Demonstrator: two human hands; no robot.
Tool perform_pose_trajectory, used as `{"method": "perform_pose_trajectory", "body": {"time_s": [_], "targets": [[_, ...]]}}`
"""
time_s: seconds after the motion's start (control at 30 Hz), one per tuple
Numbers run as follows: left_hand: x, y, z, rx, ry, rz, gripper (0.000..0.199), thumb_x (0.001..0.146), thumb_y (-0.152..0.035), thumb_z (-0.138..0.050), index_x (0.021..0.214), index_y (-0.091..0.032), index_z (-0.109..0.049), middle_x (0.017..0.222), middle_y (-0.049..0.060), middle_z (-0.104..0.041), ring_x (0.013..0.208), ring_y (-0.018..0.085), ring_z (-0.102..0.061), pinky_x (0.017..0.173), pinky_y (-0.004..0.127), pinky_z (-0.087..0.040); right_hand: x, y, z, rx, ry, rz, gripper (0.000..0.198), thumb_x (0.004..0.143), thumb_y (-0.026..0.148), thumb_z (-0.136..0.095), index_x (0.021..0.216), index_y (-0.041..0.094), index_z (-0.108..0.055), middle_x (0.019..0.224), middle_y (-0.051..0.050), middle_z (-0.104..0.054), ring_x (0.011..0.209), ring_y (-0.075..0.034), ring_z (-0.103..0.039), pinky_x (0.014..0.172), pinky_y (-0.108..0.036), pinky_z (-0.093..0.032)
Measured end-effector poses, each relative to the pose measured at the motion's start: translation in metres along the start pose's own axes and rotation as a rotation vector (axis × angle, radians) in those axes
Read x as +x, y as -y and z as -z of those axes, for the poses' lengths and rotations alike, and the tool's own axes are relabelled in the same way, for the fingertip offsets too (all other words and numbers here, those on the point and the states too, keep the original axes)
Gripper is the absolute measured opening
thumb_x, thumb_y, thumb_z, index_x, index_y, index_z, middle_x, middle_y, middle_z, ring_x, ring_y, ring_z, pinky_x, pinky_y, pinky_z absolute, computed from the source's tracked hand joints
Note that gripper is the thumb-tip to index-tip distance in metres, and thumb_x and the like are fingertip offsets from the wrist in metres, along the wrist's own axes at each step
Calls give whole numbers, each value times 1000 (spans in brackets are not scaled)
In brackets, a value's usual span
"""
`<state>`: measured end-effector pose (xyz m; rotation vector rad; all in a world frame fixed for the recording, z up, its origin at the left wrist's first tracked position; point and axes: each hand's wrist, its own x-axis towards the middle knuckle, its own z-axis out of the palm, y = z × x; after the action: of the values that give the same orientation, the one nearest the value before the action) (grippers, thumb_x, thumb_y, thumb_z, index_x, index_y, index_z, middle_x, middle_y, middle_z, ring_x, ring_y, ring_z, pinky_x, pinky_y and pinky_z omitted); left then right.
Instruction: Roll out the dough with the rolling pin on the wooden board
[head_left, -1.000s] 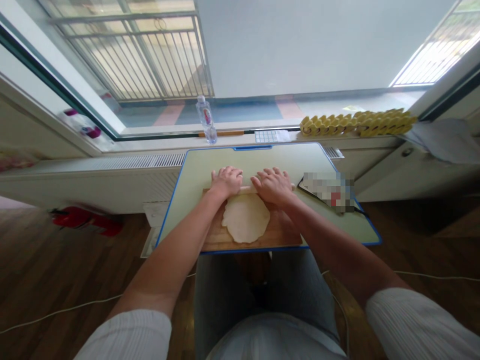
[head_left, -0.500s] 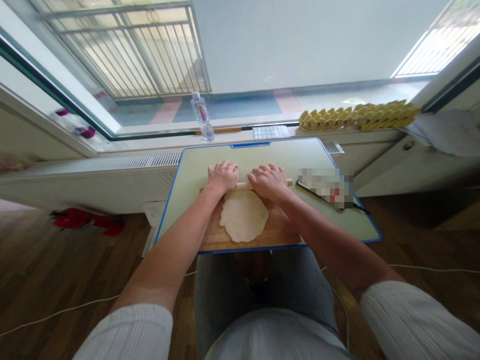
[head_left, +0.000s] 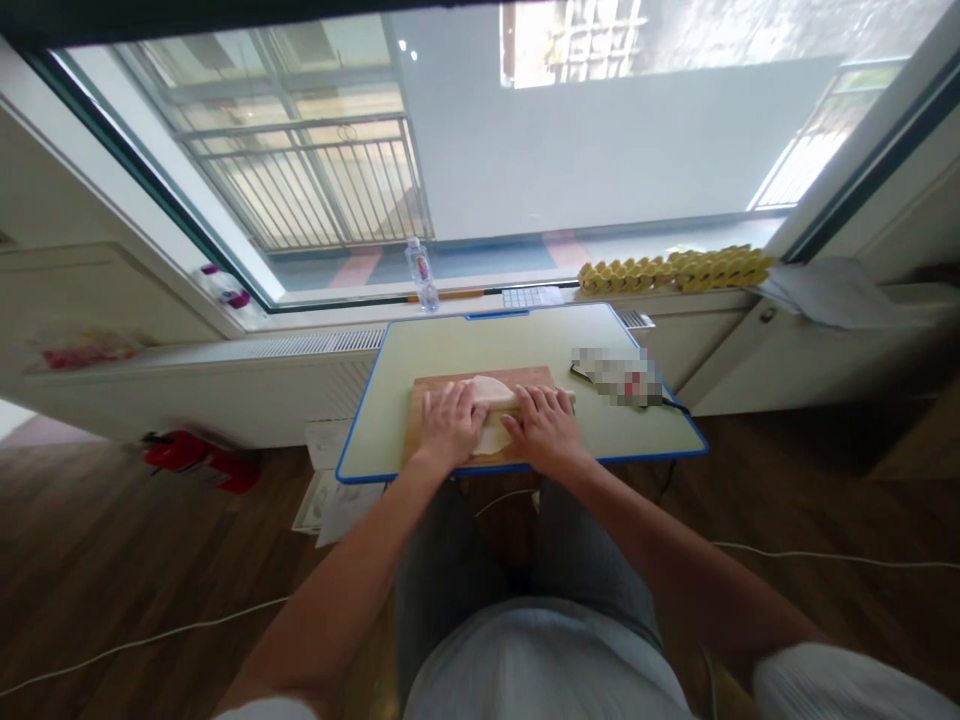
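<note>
A flat sheet of dough [head_left: 491, 438] lies on a wooden board [head_left: 523, 376], partly covered by my hands. Across it runs a pale rolling pin [head_left: 502, 398], its middle and right tip showing between and beyond my hands. My left hand [head_left: 454, 425] is on the pin's left part, fingers laid over it and pointing forward. Over the right part, my right hand [head_left: 547, 428] holds the pin from above in the same way. The undersides of both hands are hidden.
The board rests on a small blue-edged table [head_left: 367, 440]. To its right lies a blurred-out flat item [head_left: 615, 376]. A plastic bottle [head_left: 422, 275] and a yellow wavy object [head_left: 675, 270] stand along the windowsill. A red fire extinguisher [head_left: 202, 460] is on the floor, left.
Both hands and the rolling pin have come back from the far edge of the dough to across its middle. The far edge of the dough and board now shows. The view has tilted up.
</note>
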<state>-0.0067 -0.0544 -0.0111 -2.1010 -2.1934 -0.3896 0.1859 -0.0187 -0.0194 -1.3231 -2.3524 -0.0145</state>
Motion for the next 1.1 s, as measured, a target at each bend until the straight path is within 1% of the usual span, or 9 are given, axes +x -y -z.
{"method": "perform_pose_trajectory", "body": {"time_s": [0.1, 0.17, 0.3, 0.4, 0.53, 0.7, 0.8, 0.9, 1.1], "targets": [[-42, -7, 5, 3, -53, -30, 59, 108, -46, -39, 160, -19, -46, 164, 13, -49, 157, 33, -37, 127, 66, -26, -27, 2, 13, 36, -23, 20, 54, 108, 47, -45, 147, 11, -56, 147, -17, -63, 139, -33, -49, 123, -52, -23], [-62, -10, 9, -4, -70, -41, 59, 108, -47, -41, 160, -20, -46, 165, 13, -48, 157, 33, -36, 126, 65, -29, -42, 3, 19, 54, -38, 21, 52, 108, 44, -45, 148, 12, -56, 150, -16, -61, 143, -33, -47, 124, -52, -21], [-83, -15, 12, -6, -77, -47, 60, 108, -46, -43, 161, -19, -44, 165, 14, -46, 158, 33, -36, 126, 65, -30, -60, 3, 19, 54, -44, 35, 56, 106, 41, -47, 155, 14, -51, 157, -16, -56, 150, -33, -43, 126, -54, -20], [-83, -16, 11, -21, -82, -34, 59, 108, -45, -44, 161, -19, -44, 166, 13, -45, 158, 33, -35, 127, 65, -29, -62, 2, 13, 48, -32, 24, 58, 107, 42, -46, 158, 15, -47, 161, -15, -52, 153, -33, -40, 127, -56, -17], [-68, -12, 9, -36, -57, -30, 59, 108, -45, -44, 161, -19, -45, 166, 14, -45, 158, 32, -35, 127, 65, -27, -46, -2, 6, 34, 9, 3, 60, 108, 43, -43, 160, 14, -45, 165, -16, -46, 156, -33, -35, 128, -57, -13], [-38, -6, 8, -56, -11, -16, 58, 108, -46, -43, 159, -18, -46, 166, 15, -45, 158, 32, -35, 127, 66, -25, -19, -7, 5, 25, 42, -12, 60, 108, 45, -42, 158, 13, -48, 163, -18, -49, 153, -34, -39, 126, -56, -17], [-32, -6, 8, -66, 2, -9, 59, 108, -47, -42, 159, -18, -46, 166, 15, -45, 158, 32, -35, 127, 66, -25, -15, -7, 7, 12, 42, -21, 60, 107, 45, -43, 157, 12, -48, 162, -18, -50, 152, -34, -39, 126, -57, -19], [-39, -7, 8, -62, -19, -16, 58, 108, -46, -43, 159, -18, -47, 165, 15, -47, 158, 32, -36, 127, 64, -27, -23, -5, 10, 15, 49, -8, 61, 106, 46, -44, 157, 13, -48, 161, -18, -51, 151, -35, -40, 126, -57, -18], [-73, -8, 8, -66, -73, -45, 54, 106, -32, -44, 159, -21, -47, 164, 14, -48, 157, 30, -38, 127, 62, -29, -55, 5, 20, 59, 34, -4, 63, 105, 44, -48, 159, 11, -45, 162, -18, -50, 152, -35, -39, 128, -57, -13]]}}
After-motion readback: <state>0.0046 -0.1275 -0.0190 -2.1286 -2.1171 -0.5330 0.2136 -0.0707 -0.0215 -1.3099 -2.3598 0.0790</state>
